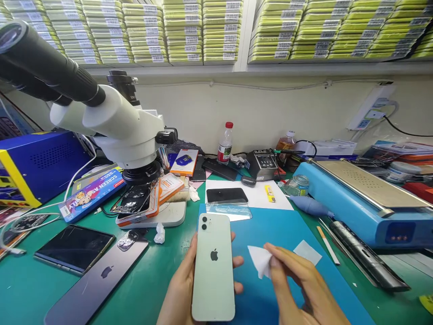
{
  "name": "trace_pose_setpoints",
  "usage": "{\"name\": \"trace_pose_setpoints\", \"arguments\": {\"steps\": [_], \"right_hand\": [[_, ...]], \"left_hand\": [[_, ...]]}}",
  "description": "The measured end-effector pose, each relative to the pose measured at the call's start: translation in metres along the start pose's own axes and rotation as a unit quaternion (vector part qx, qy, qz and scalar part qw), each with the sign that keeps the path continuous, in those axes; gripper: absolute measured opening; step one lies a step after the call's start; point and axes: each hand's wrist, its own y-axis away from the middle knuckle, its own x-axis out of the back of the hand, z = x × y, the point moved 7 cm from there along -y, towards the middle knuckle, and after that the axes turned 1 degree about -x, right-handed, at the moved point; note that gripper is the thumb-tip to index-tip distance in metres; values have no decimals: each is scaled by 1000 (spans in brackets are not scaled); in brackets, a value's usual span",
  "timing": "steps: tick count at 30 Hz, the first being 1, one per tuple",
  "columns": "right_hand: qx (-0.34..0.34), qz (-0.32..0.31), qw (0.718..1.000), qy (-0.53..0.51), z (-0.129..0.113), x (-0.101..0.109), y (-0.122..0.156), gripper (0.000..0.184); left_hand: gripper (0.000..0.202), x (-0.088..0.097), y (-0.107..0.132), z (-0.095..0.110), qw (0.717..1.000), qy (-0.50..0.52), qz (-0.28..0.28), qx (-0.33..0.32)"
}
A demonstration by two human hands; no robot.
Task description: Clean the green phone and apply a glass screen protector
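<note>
A pale green smartphone (214,280) lies in my left hand (181,289), its back and twin cameras facing up. My fingers wrap round its right edge and the thumb lies along the left. My right hand (301,289) pinches a folded white wipe (260,261) between thumb and fingertips, just right of the phone and apart from it. Beneath both hands is a blue mat (243,234). Another flat white wipe (307,253) lies on the mat behind my right fingers.
A purple phone (101,275) and a dark tablet-like device (75,248) lie at left. The microscope (122,122) overhangs the left bench. A blue heating plate (358,207), a blower bulb (311,205) and a cigarette (328,245) are at right. A black phone screen (226,195) sits behind the mat.
</note>
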Motion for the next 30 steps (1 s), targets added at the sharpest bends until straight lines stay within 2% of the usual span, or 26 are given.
{"name": "trace_pose_setpoints", "arguments": {"steps": [2, 3, 7, 10, 12, 14, 15, 19, 20, 26, 28, 30], "right_hand": [[120, -4, 991, 54, -19, -10, 4, 17], [159, -15, 985, 64, -24, -17, 7, 22], [253, -90, 962, 41, -28, -41, 25, 30], [362, -140, 919, 66, -29, -50, 48, 31], [409, -160, 891, 116, -28, -52, 59, 34], [421, -168, 878, 153, -29, -53, 59, 38], [411, -171, 882, 158, -31, -54, 56, 38], [339, -158, 920, 122, -38, -57, 37, 37], [334, -156, 922, 119, -38, -58, 37, 36], [439, -183, 860, 184, -37, -60, 65, 39], [422, -175, 872, 176, -40, -62, 58, 37], [379, -170, 896, 153, -43, -65, 47, 38]], "left_hand": [[51, 2, -1, -3, 1000, -1, -10, -4], [46, 3, 0, -4, 1000, 2, -11, -11], [38, 18, 2, -3, 999, 11, 2, -48], [38, 38, 4, -1, 997, 10, 26, -77], [38, 53, 5, -1, 995, 5, 46, -93], [38, 65, 6, -4, 993, -3, 64, -103], [40, 70, 7, -6, 992, -7, 72, -105], [48, 85, 9, -11, 990, -20, 92, -102], [48, 87, 9, -12, 990, -22, 96, -102], [51, 92, 2, -11, 990, -21, 102, -97], [56, 90, 0, -12, 991, -17, 97, -93], [57, 88, -1, -11, 992, -16, 93, -89]]}}
